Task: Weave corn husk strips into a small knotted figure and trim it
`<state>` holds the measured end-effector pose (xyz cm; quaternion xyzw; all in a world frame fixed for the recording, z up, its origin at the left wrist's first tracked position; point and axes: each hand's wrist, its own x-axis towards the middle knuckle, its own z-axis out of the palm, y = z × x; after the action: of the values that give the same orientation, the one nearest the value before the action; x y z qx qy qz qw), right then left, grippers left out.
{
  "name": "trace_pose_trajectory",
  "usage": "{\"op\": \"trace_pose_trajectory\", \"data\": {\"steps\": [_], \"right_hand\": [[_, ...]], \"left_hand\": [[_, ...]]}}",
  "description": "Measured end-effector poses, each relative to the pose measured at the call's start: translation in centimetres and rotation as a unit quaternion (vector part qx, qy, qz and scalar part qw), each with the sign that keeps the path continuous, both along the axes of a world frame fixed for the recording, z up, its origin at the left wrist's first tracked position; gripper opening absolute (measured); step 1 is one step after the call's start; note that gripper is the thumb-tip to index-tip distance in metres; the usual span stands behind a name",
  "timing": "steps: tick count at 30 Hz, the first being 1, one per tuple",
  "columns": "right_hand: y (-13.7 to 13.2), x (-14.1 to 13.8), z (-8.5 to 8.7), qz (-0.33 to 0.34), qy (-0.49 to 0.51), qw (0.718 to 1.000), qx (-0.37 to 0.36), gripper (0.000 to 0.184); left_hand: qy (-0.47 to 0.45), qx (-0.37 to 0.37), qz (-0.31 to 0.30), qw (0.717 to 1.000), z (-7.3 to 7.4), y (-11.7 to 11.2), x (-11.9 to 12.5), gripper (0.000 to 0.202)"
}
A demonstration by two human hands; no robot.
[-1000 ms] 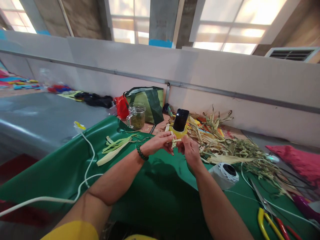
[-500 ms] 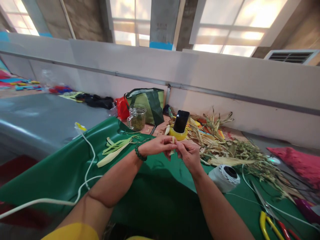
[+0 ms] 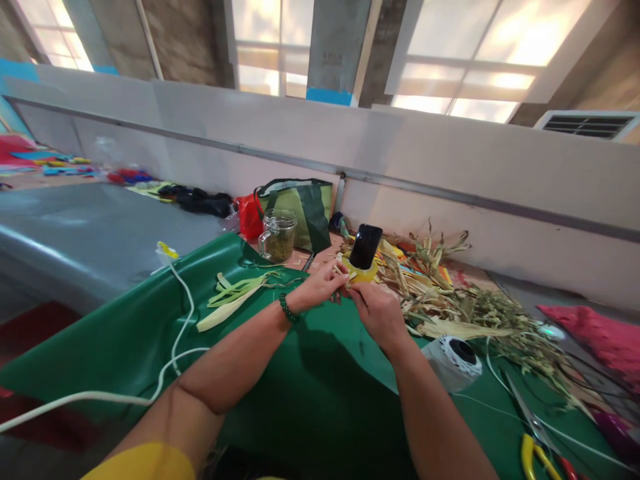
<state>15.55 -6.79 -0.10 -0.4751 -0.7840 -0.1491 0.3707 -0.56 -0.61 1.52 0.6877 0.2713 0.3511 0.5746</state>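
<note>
My left hand (image 3: 323, 287) and my right hand (image 3: 377, 310) meet above the green sheet (image 3: 280, 373), both pinching a small piece of pale dried leaf strip (image 3: 346, 277) between their fingertips. A green bead bracelet (image 3: 288, 309) sits on my left wrist. Just beyond the hands a black phone (image 3: 365, 246) stands upright in a yellow tape roll (image 3: 367, 273). Pale green leaf strips (image 3: 233, 297) lie to the left of my left hand.
A heap of dried husks and stalks (image 3: 450, 300) spreads to the right. A white thread spool (image 3: 453, 360) and yellow-handled scissors (image 3: 537, 440) lie near my right arm. A glass mug (image 3: 277, 235), a green bag (image 3: 305, 207) and a white cable (image 3: 170, 333) are on the left.
Both hands have shifted slightly away from me, toward the phone, still working the leaf strip. The camera has tilted a little.
</note>
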Motion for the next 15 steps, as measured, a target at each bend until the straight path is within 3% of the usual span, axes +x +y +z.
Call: {"op": "trace_pose_trajectory", "data": {"steps": [3,7,12,15], "right_hand": [[-0.09,0.07,0.12,-0.001,0.007,1.0,-0.002,0.034],[-0.28,-0.02,0.51,-0.011,0.046,0.996,-0.071,0.029],[-0.14,-0.23,0.96,0.096,0.153,0.965,-0.191,0.033],[-0.13,-0.79,0.8,0.132,0.211,0.944,-0.218,0.035]], "left_hand": [[0.008,-0.012,-0.013,1.0,0.27,-0.16,-0.13,0.041],[0.009,-0.008,-0.017,1.0,0.6,-0.43,-0.32,0.046],[0.002,-0.025,-0.029,0.999,0.31,-0.47,-0.02,0.047],[-0.017,-0.053,-0.035,0.998,0.28,-0.5,0.2,0.044]]}}
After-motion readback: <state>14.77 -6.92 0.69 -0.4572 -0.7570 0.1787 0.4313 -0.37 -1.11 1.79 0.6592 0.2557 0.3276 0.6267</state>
